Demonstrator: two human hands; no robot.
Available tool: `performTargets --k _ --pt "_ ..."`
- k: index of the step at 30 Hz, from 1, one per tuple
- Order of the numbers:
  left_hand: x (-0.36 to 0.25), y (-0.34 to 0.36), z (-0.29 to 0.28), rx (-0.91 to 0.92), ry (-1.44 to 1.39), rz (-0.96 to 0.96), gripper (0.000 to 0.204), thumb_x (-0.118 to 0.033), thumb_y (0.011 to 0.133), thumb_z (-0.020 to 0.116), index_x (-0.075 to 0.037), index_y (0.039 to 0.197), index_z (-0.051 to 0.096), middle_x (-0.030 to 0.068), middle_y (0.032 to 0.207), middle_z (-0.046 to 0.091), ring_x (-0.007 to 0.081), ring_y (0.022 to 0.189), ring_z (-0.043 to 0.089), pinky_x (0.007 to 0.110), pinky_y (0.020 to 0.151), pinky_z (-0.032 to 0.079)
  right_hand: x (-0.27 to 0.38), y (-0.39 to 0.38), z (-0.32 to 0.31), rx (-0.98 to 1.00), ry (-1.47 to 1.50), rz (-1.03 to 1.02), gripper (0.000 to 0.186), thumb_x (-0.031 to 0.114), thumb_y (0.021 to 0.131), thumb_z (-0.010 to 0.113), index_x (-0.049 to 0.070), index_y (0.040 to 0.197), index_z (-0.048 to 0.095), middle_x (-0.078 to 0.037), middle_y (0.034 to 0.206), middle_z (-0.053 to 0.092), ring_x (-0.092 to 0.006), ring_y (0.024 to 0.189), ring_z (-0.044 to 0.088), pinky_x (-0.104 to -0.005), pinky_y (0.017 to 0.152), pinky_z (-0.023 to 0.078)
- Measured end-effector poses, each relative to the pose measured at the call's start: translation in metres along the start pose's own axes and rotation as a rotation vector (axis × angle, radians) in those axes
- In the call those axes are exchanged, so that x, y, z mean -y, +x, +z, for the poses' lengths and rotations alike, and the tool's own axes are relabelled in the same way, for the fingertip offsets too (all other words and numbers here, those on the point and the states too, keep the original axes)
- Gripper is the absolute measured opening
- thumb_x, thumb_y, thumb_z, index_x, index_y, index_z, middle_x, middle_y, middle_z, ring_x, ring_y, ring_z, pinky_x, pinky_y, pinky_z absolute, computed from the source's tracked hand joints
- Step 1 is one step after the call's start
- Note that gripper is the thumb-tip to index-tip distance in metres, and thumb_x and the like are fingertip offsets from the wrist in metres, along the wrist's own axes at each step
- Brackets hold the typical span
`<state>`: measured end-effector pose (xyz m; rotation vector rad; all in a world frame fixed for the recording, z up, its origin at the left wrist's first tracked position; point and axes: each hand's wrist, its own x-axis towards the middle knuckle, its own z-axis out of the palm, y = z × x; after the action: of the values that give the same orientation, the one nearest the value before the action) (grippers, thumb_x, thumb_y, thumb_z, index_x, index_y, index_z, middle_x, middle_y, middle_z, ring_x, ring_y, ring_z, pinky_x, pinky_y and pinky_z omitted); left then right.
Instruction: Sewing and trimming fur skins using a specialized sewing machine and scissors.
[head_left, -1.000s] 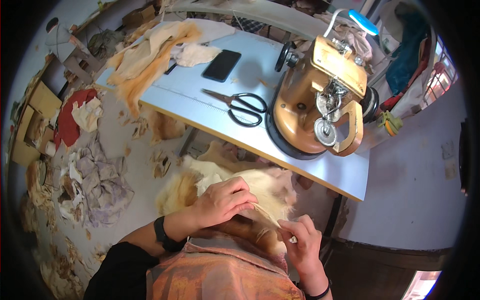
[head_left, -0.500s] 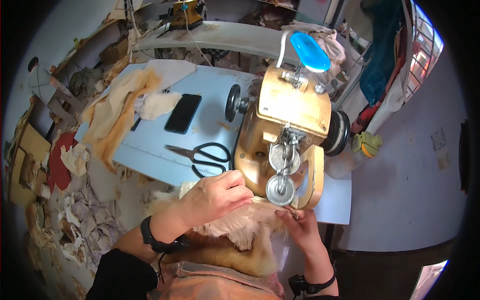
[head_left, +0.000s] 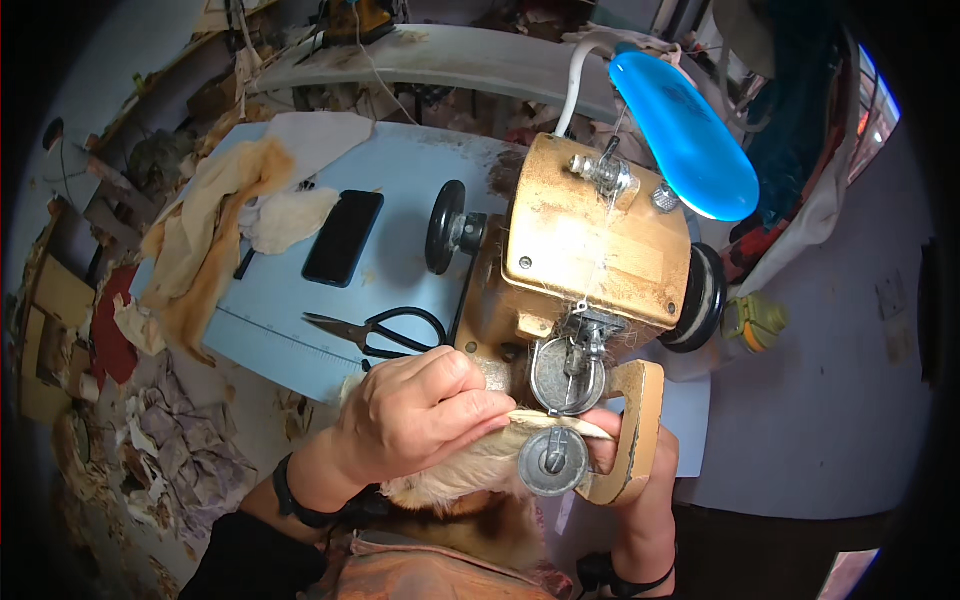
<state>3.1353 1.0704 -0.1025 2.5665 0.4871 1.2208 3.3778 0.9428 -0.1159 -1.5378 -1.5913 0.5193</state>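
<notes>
Leftward, cream-and-tan pelts [head_left: 215, 220] lie on the blue table [head_left: 410, 180], then a black smartphone [head_left: 343, 240] and black-handled scissors [head_left: 362, 333]. At lower centre, the closed fingers of the left hand [head_left: 425, 415] pinch a pale fur piece [head_left: 460, 478], its upper edge running between the sewing machine [head_left: 600, 240]'s two metal discs [head_left: 548, 478]. Rightward, the right hand [head_left: 603, 455] is partly behind the machine's tan bracket [head_left: 642, 430], fingers at that edge; I cannot tell their grip.

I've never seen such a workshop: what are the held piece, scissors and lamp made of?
Held piece: apparently fur pelt, soft, hairs fringing its edge. Scissors: probably steel; grey blades, black handles, perhaps coated. Lamp: likely glossy plastic, smooth, evenly blue.
</notes>
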Motion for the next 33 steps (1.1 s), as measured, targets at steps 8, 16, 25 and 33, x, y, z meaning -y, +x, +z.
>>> performTargets --k 8,16,25,33 --pt "-0.002 -0.002 -0.002 -0.035 0.032 0.047 0.027 -0.013 0.076 0.089 -0.012 0.100 0.079 0.0000 0.081 0.055 0.0172 0.064 0.058 0.032 0.052 0.045 0.001 -0.005 -0.001 -0.014 0.032 0.013 0.023 0.000 0.090 0.073 0.001 0.113 0.077 -0.013 0.103 0.074 -0.0255 0.091 0.072 -0.0354 0.080 0.056" --pt "0.000 0.006 -0.004 -0.033 -0.022 -0.015 0.022 -0.012 0.078 0.087 -0.011 0.099 0.080 0.0017 0.080 0.054 0.0186 0.064 0.057 0.032 0.054 0.045 0.008 -0.001 -0.002 -0.048 0.014 -0.051 0.023 -0.001 0.090 0.073 -0.001 0.112 0.076 -0.014 0.102 0.073 -0.0261 0.089 0.072 -0.0351 0.079 0.057" --pt "-0.006 0.005 -0.006 -0.007 -0.075 -0.059 0.024 -0.008 0.080 0.085 -0.011 0.103 0.081 0.0036 0.082 0.054 0.0204 0.067 0.058 0.034 0.056 0.046 0.014 0.004 -0.003 -0.020 0.071 -0.014 0.020 0.000 0.091 0.075 -0.002 0.111 0.076 -0.014 0.098 0.075 -0.0252 0.086 0.073 -0.0346 0.076 0.056" --pt "-0.005 0.004 -0.011 0.007 -0.098 -0.110 0.021 -0.009 0.082 0.084 -0.008 0.103 0.079 0.0055 0.085 0.056 0.0220 0.070 0.059 0.034 0.061 0.049 0.012 0.004 -0.002 -0.025 0.138 0.048 0.018 0.002 0.093 0.074 -0.004 0.110 0.075 -0.013 0.099 0.075 -0.0248 0.088 0.073 -0.0342 0.078 0.057"
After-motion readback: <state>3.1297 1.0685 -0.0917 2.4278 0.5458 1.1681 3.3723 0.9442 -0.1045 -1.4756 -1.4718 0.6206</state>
